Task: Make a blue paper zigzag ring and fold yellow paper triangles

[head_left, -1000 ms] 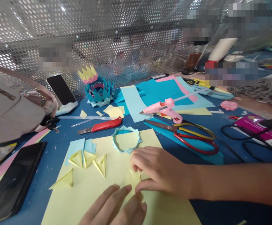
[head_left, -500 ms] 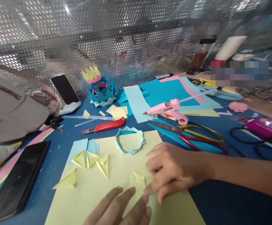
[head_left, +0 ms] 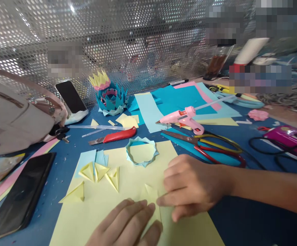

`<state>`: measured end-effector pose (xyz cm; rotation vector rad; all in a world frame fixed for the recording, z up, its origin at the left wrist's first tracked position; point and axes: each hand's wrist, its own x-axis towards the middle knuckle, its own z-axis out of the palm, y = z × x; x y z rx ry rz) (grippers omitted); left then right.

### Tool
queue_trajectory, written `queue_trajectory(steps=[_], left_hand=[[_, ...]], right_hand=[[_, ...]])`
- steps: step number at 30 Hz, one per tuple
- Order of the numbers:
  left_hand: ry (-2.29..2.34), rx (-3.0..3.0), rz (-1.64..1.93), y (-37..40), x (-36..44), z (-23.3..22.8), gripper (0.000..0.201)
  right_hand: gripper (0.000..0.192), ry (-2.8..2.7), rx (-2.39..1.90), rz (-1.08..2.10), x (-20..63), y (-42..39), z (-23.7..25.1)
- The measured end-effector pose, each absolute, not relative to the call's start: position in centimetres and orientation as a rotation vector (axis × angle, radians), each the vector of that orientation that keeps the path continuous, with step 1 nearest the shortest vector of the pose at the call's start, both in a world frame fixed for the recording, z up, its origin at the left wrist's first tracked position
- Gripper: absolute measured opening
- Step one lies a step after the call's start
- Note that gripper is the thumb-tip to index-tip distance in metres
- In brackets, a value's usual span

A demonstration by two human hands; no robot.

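Note:
A small folded piece of yellow paper (head_left: 151, 192) lies on a large pale yellow sheet (head_left: 87, 225). My left hand (head_left: 128, 223) rests flat over its lower part, fingers stretched out and hiding some of it. From the right, my right hand (head_left: 193, 189) touches the piece's edge with the index fingertip; the other fingers are curled in and hold nothing visible. To the left are several folded yellow paper triangles (head_left: 87, 171), beside light blue paper pieces (head_left: 85, 159). Beyond my hands sits a light blue folded-paper ring (head_left: 155, 155).
Behind the sheet lie a red utility knife (head_left: 120, 135), a pink glue gun (head_left: 179, 118) and scissors (head_left: 199, 140). A black phone (head_left: 20, 194) and a bag (head_left: 17, 112) occupy the left. A blue paper lotus (head_left: 111, 104) stands near the perforated metal panel (head_left: 148, 44).
My left hand has shifted slightly up over the yellow piece, its fingers drawn closer together. My right hand has moved slightly right, its index fingertip still at the paper's edge.

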<state>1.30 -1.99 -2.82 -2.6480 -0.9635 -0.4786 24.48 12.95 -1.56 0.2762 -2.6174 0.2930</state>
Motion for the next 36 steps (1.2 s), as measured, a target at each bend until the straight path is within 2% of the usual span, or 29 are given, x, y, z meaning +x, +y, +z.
queue_trajectory(steps=[13, 18, 21, 23, 26, 30, 36], left_hand=[[-0.984, -2.756, -0.564, -1.7, 1.6, -1.7, 0.038], [-0.972, -2.763, -0.632, -1.4, 1.7, -1.3, 0.026], [-0.938, -2.801, -0.640, -1.2, 1.6, -1.2, 0.029], [-0.867, -2.767, -0.773, -1.0, 1.5, -1.2, 0.034], [-0.838, -2.731, -0.789, -0.8, 1.4, -0.7, 0.027], [-0.866, -2.770, -0.678, -0.3, 1.4, 0.5, 0.026], [-1.050, -2.822, -0.868, 0.1, 2.1, 0.3, 0.021]], right_hand=[[0.045, -2.604, 0.417, 0.663, 24.0, 10.3, -1.6], [0.053, -2.593, 0.253, 0.610, 24.1, 10.8, -1.5], [0.048, -2.650, 0.289, 0.527, 24.1, 11.0, -1.5], [0.041, -2.650, 0.309, 0.523, 24.1, 11.2, -1.4], [0.032, -2.619, 0.317, 0.546, 24.1, 11.5, -1.3], [0.029, -2.584, 0.370, 0.481, 24.1, 11.8, -1.3], [0.026, -2.566, 0.445, 0.393, 24.2, 12.0, -1.2]])
